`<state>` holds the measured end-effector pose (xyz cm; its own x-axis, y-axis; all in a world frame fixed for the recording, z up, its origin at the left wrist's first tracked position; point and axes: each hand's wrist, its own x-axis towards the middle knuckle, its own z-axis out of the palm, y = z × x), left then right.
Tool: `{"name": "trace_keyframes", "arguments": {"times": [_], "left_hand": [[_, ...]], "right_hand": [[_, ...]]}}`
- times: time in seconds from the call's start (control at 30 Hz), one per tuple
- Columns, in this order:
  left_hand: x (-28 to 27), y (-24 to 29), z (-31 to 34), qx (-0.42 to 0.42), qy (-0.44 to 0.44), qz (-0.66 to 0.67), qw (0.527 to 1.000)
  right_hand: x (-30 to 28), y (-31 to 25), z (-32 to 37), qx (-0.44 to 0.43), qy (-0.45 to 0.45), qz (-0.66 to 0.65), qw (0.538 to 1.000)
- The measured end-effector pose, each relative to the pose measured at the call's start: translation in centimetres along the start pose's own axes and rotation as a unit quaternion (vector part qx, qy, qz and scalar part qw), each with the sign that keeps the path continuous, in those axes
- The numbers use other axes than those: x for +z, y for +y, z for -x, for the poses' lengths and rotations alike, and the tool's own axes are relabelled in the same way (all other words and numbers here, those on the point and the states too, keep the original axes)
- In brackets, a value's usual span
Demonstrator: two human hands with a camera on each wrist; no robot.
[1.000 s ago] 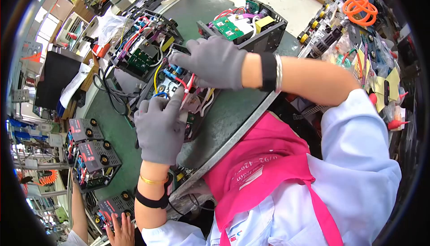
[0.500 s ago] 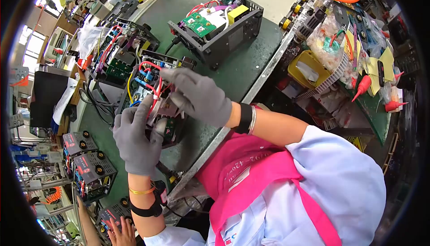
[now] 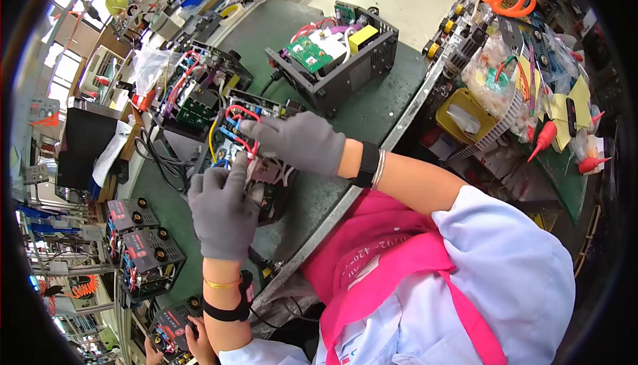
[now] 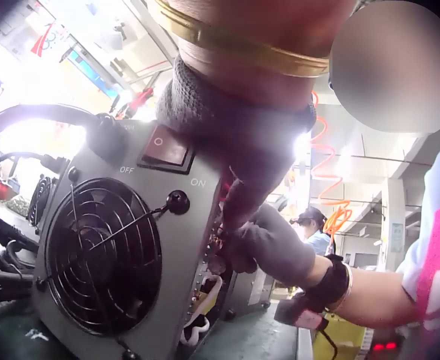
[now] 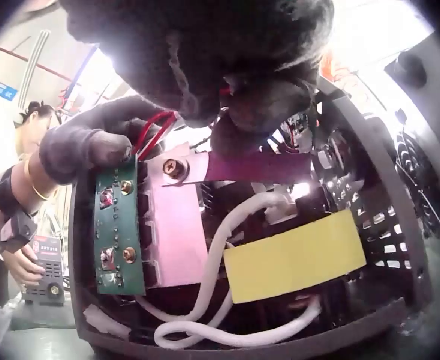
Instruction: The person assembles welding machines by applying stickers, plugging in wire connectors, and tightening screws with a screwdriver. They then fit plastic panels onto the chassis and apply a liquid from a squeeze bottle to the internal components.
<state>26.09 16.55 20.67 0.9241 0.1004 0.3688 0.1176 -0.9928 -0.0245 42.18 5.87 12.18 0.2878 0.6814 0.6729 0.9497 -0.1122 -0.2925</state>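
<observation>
An open machine chassis with a fan (image 4: 100, 255) and a power switch (image 4: 166, 148) fills much of the left wrist view. My gloved left hand (image 3: 224, 212) reaches over its near side, index finger extended against the red wires (image 3: 251, 147), thumb held apart. From the right comes my gloved right hand (image 3: 299, 140), its fingers bent and pinching at a red wire beside blue connectors (image 3: 232, 125). In the right wrist view, a green board (image 5: 120, 232), a yellow block (image 5: 295, 256) and white cables (image 5: 235, 225) lie below the right hand (image 5: 205, 52).
Another open chassis (image 3: 339, 66) stands beyond on the green bench (image 3: 319, 179), and one more (image 3: 206, 89) at back left. Black cables (image 3: 159, 159) lie left. Covered units (image 3: 149, 252) and another person's hand (image 3: 199, 342) are at lower left. A yellow bin (image 3: 458, 122) sits right.
The right hand moved off the connectors and came back close beside the red wires. The left index finger has stayed at the wires. The head view shifted slightly.
</observation>
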Motion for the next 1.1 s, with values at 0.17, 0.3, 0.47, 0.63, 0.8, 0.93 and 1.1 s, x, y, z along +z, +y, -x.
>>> {"name": "trace_keyframes", "arguments": {"times": [0.17, 0.3, 0.47, 0.63, 0.8, 0.93, 1.1], "left_hand": [[0.1, 0.0, 0.2, 0.008, -0.005, -0.052, 0.999], [0.4, 0.2, 0.1, 0.002, -0.012, -0.098, 0.995], [0.3, 0.1, 0.0, 0.013, -0.014, -0.115, 0.993], [0.2, 0.2, -0.3, 0.015, -0.021, -0.132, 0.991], [-0.1, 0.2, -0.2, 0.008, -0.042, -0.150, 0.988], [-0.4, 0.4, 0.2, -0.005, -0.007, -0.084, 0.996], [1.0, 3.0, 3.5, -0.065, 0.354, -0.094, 0.928]], "right_hand": [[-0.3, 0.3, -0.7, -0.003, -0.037, 0.009, 0.999], [-0.8, 0.2, -1.5, 0.031, -0.115, -0.004, 0.993], [0.1, 0.3, -0.8, 0.010, -0.011, -0.032, 0.999], [0.3, 0.5, -0.8, 0.053, -0.075, -0.045, 0.995], [0.1, -0.1, -1.3, 0.063, -0.097, -0.008, 0.993], [-0.7, -0.2, -0.6, 0.043, -0.054, -0.082, 0.994], [-6.6, 2.6, 1.5, -0.114, 0.145, -0.089, 0.979]]}}
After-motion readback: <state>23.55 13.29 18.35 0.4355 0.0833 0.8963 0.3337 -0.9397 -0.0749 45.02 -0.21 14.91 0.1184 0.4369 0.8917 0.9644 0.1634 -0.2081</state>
